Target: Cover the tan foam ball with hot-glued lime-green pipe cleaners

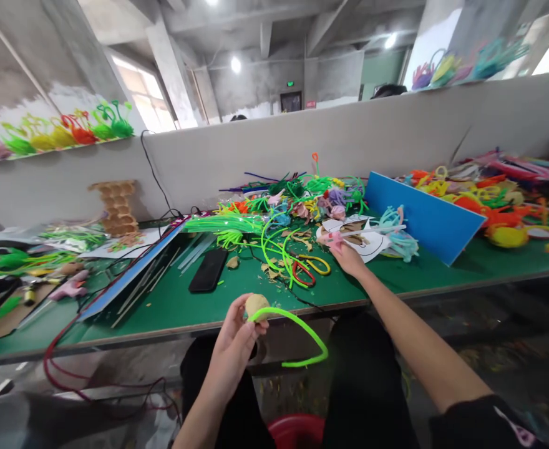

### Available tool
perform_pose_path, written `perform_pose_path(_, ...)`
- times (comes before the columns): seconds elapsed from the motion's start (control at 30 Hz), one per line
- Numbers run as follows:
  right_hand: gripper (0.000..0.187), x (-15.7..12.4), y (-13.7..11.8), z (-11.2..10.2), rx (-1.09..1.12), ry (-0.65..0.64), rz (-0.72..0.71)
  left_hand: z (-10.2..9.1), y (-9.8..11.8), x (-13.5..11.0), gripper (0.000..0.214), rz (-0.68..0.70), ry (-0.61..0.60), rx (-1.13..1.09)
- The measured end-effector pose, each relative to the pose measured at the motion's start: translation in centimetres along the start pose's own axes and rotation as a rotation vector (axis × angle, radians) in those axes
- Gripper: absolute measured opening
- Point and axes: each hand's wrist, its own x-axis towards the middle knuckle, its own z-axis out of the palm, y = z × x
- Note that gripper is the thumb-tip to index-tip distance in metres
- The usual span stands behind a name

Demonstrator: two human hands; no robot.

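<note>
Holding the tan rounded piece [256, 303] and the green fuzzy stem [310, 333] together in the left hand [234, 337], above the lap and just off the near edge of the green table [162, 318]. Pinching both between thumb and curled fingers, with the free end of the stem bowed out rightward and down. Grasping the pink glue gun [331, 239] in the right hand [348, 257], at the white paper [372, 249]. Cannot tell exact finger placement on the gun.

Treat the tan rounded piece as probably light, dry and dentable, judging by the matt surface. Support at the sides with the fingertips; avoid hard squeezing. Treat the stem as likely soft-surfaced and flexible, yet able to keep a bend; take hold close to the tan rounded piece to limit swinging. Cannot confirm whether glued or merely pressed together. Treat the gun as rigid and possibly hot at the tip; take hold by the handle only.

Note a red sign [310, 105] on the far wall and a lit green sign [290, 83], both too small to read. Find no legible brand on the black phone [208, 270]. Disregard the sleeve print [516, 428]: cropped and unreadable.
</note>
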Motion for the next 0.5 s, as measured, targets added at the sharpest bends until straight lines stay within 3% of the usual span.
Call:
perform_pose_path(0.27,0.029,-0.6,-1.1,-0.5,-0.071,0.015,0.019,-2.3,0.5,-1.3,0.034,-0.022,0.073,-0.047)
perform_pose_path(0.5,0.031,-1.5,-1.6,-0.9,-0.143,0.034,0.057,-2.8,0.1,1.5,0.032,0.001,0.022,0.085)
